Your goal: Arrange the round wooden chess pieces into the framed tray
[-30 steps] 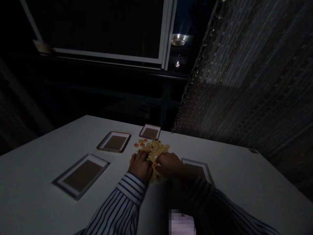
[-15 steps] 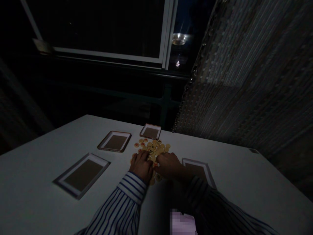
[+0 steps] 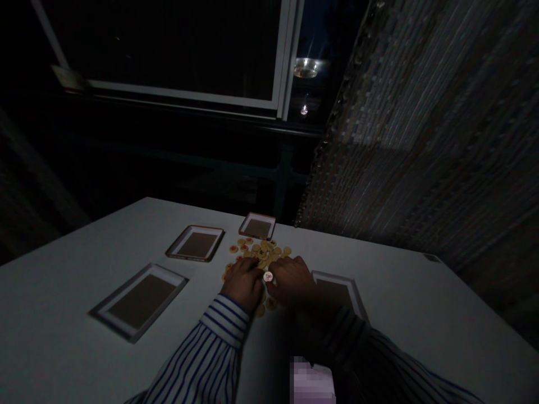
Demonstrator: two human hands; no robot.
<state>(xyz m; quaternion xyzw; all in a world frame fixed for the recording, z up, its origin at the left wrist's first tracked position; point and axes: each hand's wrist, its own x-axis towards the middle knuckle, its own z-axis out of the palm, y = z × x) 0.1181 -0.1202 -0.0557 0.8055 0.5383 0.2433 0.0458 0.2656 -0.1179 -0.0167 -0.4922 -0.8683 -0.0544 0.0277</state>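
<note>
A heap of round, pale wooden Chinese chess pieces, some with red marks and some with dark ones, lies on the white table. Over its near left side is my left hand, fingers curled down among the pieces; what lies under them is hidden. My right hand is closed, pinching one Chinese chess piece whose marked face is turned up and brightly lit. That piece sits between my two hands, close to the left fingertips. A few loose pieces lie just below the hands.
Shallow rectangular trays with brown bottoms lie around the heap: a far one, two on the left, and one partly behind my right forearm. Beyond the white table are a dark window and a bead curtain.
My right hand now has a chess piece raised with its face showing; before, its fingers were down in the heap. My left hand has barely moved.
</note>
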